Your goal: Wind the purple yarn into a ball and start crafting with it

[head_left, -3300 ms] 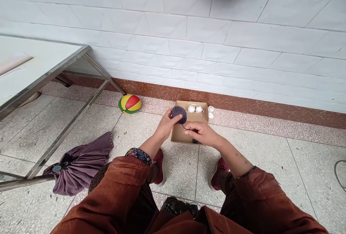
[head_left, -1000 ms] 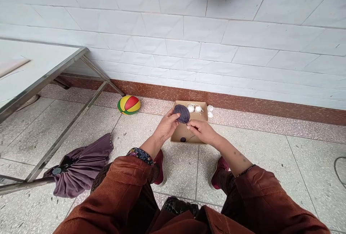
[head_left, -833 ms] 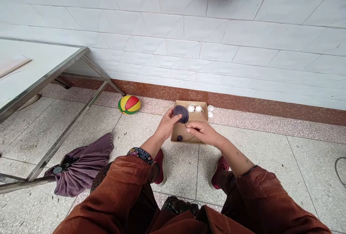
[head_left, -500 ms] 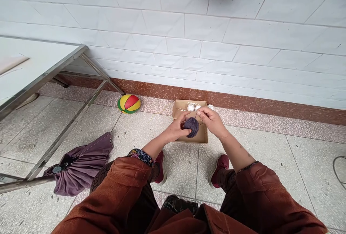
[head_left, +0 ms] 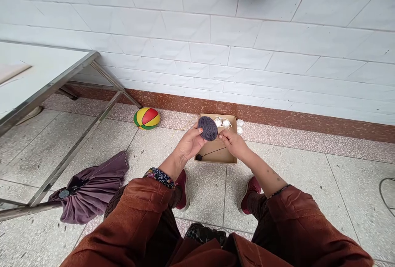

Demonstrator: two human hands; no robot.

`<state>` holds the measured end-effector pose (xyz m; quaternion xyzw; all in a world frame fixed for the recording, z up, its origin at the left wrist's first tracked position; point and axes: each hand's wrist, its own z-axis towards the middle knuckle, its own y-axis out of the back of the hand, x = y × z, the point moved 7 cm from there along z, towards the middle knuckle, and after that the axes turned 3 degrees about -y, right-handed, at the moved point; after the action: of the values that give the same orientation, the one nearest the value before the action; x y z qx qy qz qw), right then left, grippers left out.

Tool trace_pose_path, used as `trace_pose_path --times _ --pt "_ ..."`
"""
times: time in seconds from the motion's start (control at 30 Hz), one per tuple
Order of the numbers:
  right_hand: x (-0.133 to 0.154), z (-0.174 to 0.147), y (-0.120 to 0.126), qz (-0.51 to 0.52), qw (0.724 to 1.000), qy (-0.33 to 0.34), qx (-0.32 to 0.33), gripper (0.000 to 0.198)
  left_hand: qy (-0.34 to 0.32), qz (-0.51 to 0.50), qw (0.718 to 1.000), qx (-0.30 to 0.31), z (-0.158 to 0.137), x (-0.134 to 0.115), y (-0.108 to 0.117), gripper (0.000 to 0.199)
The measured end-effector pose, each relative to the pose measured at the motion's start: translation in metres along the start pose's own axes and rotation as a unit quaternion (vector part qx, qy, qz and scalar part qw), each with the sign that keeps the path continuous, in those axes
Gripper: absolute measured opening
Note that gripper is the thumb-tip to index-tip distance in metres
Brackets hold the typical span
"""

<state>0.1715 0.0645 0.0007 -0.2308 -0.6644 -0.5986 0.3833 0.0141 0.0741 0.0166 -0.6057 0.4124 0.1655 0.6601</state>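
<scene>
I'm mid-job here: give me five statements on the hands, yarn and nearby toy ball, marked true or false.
1. The left hand holds the large gray yarn ball. True.
2. The right hand is spread flat. False: the right hand has thumb and fingers pinched together beside that ball.
3. Two white yarn balls sit inside the cardboard box. True.
4. The small dark yarn ball lies outside the box. False: the small dark yarn ball is in its near left corner.
5. The yellow, red and green ball is on the floor. True.
</scene>
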Motion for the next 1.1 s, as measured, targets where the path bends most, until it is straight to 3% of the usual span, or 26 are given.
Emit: trace_pose_path --times 0.17,0.3,0.43,0.6,0.73,0.83,0.97,1.1 --pt "0.019 -0.013 -0.013 -0.012 0.994 0.068 0.081 0.02 -0.034 0.035 0.995 -0.088 0.011 -0.006 0.022 0.039" --pt "0.046 -0.024 -0.008 0.064 0.982 0.116 0.136 0.021 -0.041 0.128 0.982 -0.136 0.012 0.0 0.031 0.042" --pt "0.053 -0.022 0.014 0.183 0.973 0.081 0.115 0.025 -0.035 0.249 0.963 -0.096 0.009 0.009 0.021 0.049" --pt "0.036 -0.011 0.042 0.215 0.975 0.046 0.007 0.032 0.007 0.311 0.95 0.035 0.001 0.022 0.0 0.067" --pt "0.023 -0.004 0.048 0.162 0.983 0.048 -0.068 0.028 0.053 0.292 0.942 0.159 -0.009 0.029 -0.016 0.077" --pt "0.015 0.0 0.041 0.114 0.99 0.04 -0.078 0.025 0.057 0.229 0.954 0.186 -0.016 0.026 -0.025 0.075" --pt "0.002 0.004 0.027 0.056 0.996 0.006 -0.07 0.026 0.051 0.127 0.981 0.14 -0.018 0.018 -0.025 0.069" --pt "-0.004 0.005 0.012 -0.001 0.999 -0.003 -0.043 0.023 0.058 0.05 0.996 0.05 -0.012 0.015 -0.01 0.055"
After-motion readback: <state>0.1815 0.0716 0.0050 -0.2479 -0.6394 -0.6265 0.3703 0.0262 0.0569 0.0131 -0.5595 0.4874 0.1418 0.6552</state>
